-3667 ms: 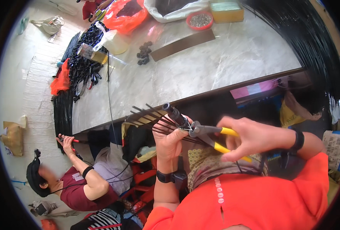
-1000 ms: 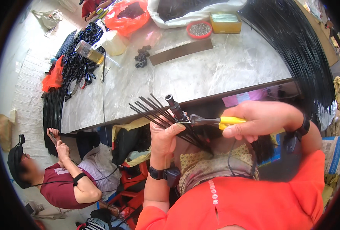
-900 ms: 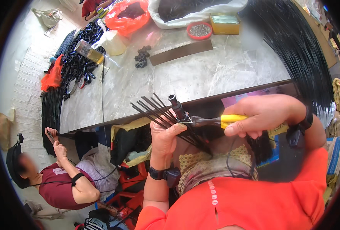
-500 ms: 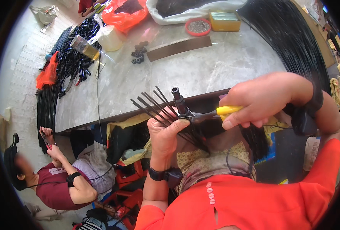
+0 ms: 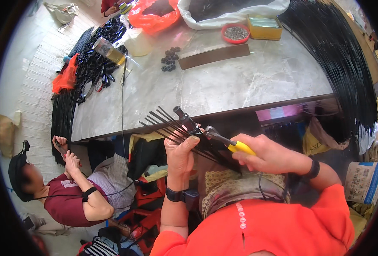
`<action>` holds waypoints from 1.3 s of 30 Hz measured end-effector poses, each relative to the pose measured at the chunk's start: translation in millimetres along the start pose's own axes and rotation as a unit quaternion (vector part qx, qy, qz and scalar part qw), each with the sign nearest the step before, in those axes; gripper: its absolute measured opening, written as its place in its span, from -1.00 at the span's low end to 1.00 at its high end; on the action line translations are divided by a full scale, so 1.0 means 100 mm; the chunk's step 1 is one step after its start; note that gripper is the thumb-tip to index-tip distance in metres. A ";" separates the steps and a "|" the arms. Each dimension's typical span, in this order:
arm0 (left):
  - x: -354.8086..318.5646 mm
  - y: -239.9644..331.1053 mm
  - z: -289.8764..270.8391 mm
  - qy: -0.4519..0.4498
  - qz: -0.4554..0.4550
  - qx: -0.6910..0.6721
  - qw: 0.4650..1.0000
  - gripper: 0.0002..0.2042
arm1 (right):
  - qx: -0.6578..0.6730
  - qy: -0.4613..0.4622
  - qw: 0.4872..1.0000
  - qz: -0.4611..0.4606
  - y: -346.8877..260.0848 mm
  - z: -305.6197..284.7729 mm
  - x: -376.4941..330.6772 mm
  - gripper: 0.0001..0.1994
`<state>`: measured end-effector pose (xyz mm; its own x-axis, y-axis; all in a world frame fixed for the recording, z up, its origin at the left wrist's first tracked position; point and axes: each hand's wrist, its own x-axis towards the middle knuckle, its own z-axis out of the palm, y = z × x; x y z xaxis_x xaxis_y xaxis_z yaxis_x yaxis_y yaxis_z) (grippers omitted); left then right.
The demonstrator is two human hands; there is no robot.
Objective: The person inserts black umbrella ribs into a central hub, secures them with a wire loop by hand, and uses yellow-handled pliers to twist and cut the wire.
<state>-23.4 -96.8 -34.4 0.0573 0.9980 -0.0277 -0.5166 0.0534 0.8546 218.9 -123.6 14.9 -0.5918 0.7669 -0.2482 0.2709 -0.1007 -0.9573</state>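
My left hand [image 5: 181,155] is closed around a fan of thin black rods [image 5: 163,122], like umbrella ribs. A stepped black tube [image 5: 186,119] rises from the same grip, leaning left, with my thumb pressed near its base. My right hand [image 5: 263,153] is wrapped around the yellow handles of a pair of pliers [image 5: 241,148]. Their metal head [image 5: 212,132] is right beside the tube's base and my left fingertips. Whether the jaws grip anything there, I cannot tell. The rods' lower ends hang over my patterned apron [image 5: 227,187].
Ahead is a grey marble-look table [image 5: 155,98] with a brown strip [image 5: 214,56], small black ring parts [image 5: 170,59], a red dish of metal bits [image 5: 235,33] and a yellow box [image 5: 264,27]. Long black rods [image 5: 330,51] drape over its right end. Another person [image 5: 76,192] works at left.
My right hand has come down and nearer my body, so the pliers slant up toward the tube. The tube leans further left. The whole view has shifted a little.
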 end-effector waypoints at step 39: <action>-0.04 -0.08 0.10 0.018 0.026 0.006 0.999 -0.66 | 0.019 0.030 0.999 0.013 0.03 0.14 0.02 -0.81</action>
<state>-11.4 -101.8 -35.8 -0.0006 1.0000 -0.0024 -0.5077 0.0018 0.8615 207.9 -130.9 9.3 -0.5375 0.8005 -0.2651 0.2566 -0.1443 -0.9557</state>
